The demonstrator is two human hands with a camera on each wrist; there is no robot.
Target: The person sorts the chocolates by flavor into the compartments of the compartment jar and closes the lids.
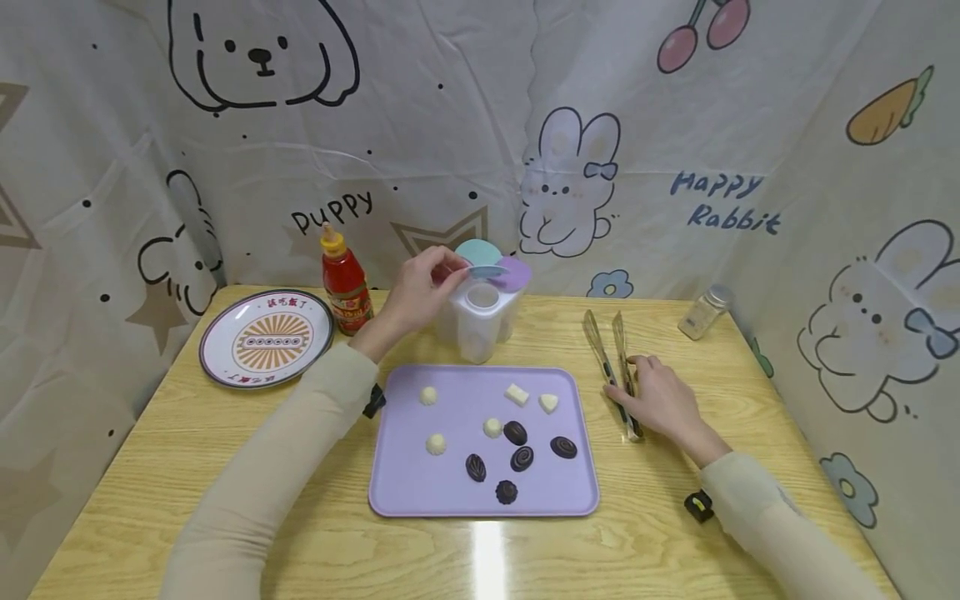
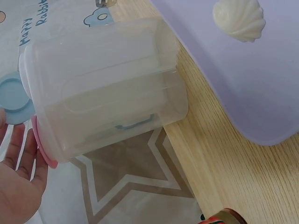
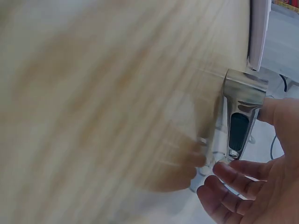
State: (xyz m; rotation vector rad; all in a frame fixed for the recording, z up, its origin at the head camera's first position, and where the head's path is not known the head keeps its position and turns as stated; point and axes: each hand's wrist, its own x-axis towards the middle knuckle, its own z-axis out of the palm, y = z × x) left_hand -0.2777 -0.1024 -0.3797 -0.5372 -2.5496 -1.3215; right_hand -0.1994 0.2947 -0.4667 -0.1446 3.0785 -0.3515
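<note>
Cartoon-printed cloth walls in my wooden worktop (image 1: 225, 467). At its far edge stands the clear container (image 1: 480, 321); my left hand (image 1: 420, 292) pinches its blue lid flap (image 1: 487, 272), which looks lifted. My right hand (image 1: 660, 400) rests with relaxed fingers on the tongs (image 1: 611, 358), lying toward the right edge, not yet gripped. By my reckoning the work has barely begun: all the chocolates (image 1: 517, 433) lie on the purple tray (image 1: 397, 492) mid-worktop, and the container looks empty.

Bright, even overhead light glares on the table (image 1: 489, 550); the right wrist view is blurred, perhaps by motion.
</note>
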